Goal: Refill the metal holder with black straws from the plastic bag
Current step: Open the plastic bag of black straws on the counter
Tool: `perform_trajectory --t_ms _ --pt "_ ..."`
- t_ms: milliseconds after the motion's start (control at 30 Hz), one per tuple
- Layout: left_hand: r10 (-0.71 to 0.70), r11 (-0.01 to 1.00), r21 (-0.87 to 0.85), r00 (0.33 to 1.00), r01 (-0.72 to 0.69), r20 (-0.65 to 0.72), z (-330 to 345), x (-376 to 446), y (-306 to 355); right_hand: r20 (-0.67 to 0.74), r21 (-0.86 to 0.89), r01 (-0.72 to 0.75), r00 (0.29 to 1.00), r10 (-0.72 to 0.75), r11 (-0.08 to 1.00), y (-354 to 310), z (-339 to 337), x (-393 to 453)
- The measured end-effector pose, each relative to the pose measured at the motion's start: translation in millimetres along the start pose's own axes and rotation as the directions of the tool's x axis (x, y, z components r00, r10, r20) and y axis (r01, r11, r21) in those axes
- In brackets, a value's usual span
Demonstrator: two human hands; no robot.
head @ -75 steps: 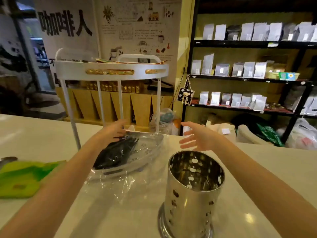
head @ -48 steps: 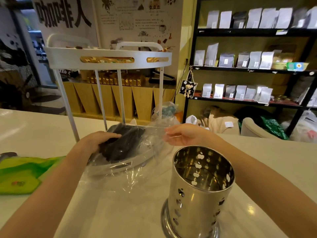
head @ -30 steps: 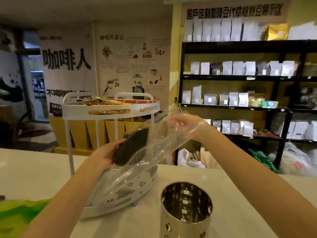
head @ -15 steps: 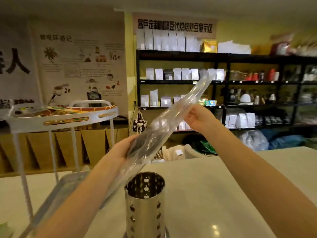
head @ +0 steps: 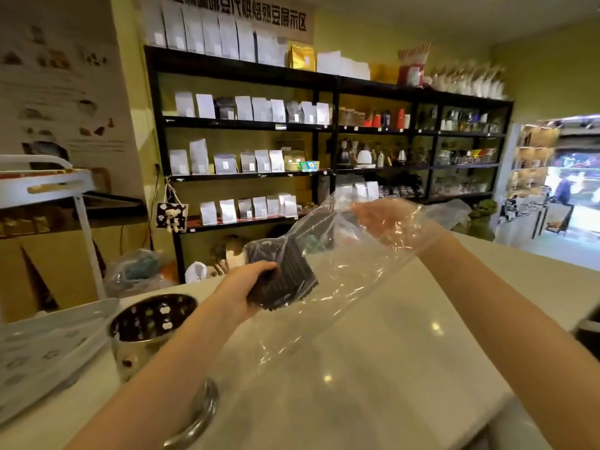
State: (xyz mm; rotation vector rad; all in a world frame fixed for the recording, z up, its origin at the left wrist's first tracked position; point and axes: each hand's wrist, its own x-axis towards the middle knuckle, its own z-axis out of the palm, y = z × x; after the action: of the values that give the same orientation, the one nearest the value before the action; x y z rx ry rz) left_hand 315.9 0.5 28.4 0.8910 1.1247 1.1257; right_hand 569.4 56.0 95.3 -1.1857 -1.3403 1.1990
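My left hand [head: 246, 282] grips a bundle of black straws [head: 285, 271] through the clear plastic bag [head: 350, 277], held above the white counter [head: 373, 368]. My right hand [head: 386, 219] is inside the bag's open end, reaching toward the straws, its fingers blurred behind the film. The perforated metal holder [head: 146, 329] stands on the counter at lower left, under my left forearm, and looks empty inside.
A white two-tier rack [head: 48, 186] stands at the left, its lower tray [head: 42, 349] touching the holder. Black shelves [head: 324, 125] with white pouches fill the back wall. A dark object [head: 589, 329] sits at the counter's right edge.
The view has swung right. I lowered the bag from a steep tilt to nearly level, and my right hand went from gripping its upper end to being inside its mouth.
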Motion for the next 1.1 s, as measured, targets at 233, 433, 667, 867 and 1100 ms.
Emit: perform_trajectory --t_ms 233,433,667,867,1100 --pt "0.073 0.99 0.129 0.994 -0.062 -0.083 17.6 9.1 -67.6 0.132 -0.103 -0.21 0.966 0.223 0.972 54.5 -41.7 -27.4" --pt "0.03 0.974 0.227 0.976 0.019 -0.214 7.0 0.5 -116.2 0.132 -0.26 -0.326 0.92 0.368 0.909 111.7 -42.2 -32.5" --pt "0.124 0.957 0.289 0.922 -0.014 -0.367 -4.3 4.9 -122.5 -0.03 -0.294 -0.236 0.971 0.237 0.926 149.5 -4.7 -8.6" --pt "0.165 0.931 0.366 0.891 0.002 -0.423 -14.6 20.0 -120.9 -0.156 -0.162 -0.169 0.977 0.144 0.972 175.0 23.9 14.3" --pt "0.279 0.796 0.603 0.861 0.04 -0.425 -25.9 26.9 -128.9 -0.272 -0.371 -0.084 0.962 -0.021 0.925 206.1 36.3 28.8"
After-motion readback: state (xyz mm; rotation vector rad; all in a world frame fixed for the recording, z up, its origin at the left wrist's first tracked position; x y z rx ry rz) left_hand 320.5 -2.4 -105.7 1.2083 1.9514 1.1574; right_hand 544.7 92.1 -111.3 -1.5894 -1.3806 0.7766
